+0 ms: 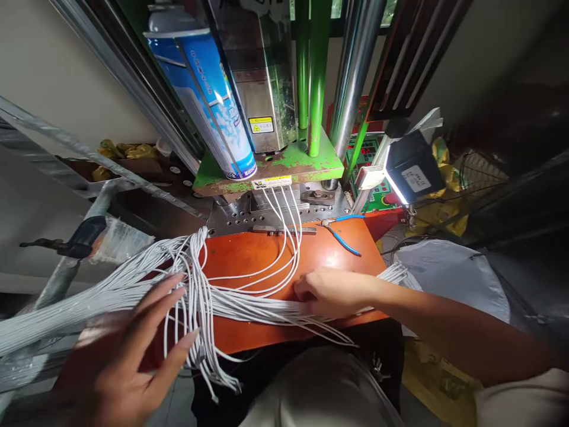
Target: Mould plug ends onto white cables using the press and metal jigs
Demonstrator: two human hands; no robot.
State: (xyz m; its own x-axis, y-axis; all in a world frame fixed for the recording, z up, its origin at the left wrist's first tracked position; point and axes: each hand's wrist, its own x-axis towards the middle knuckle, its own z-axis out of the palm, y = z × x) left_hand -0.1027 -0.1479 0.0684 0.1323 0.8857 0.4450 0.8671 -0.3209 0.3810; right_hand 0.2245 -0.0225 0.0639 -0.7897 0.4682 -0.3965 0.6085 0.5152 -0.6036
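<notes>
A thick bundle of white cables (262,309) runs across an orange work board (249,252), with loose ends hanging over a larger hank (195,279) at the left. My right hand (331,287) is closed over the bundle on the right side; its fingertips are partly hidden and slightly blurred. Beside the hank, my left hand (142,362) has its fingers spread apart and grips nothing. Three cables (296,237) curve up from the board into the press under its green plate (306,157). Blue-handled pliers (340,231) lie on the board behind my right hand.
A blue spray can (208,101) stands on the green plate. A lamp (413,166) and a control panel (368,154) are at the right. A clamp (84,237) grips a metal rail at the left. A white round surface (453,279) lies beyond the board's right edge.
</notes>
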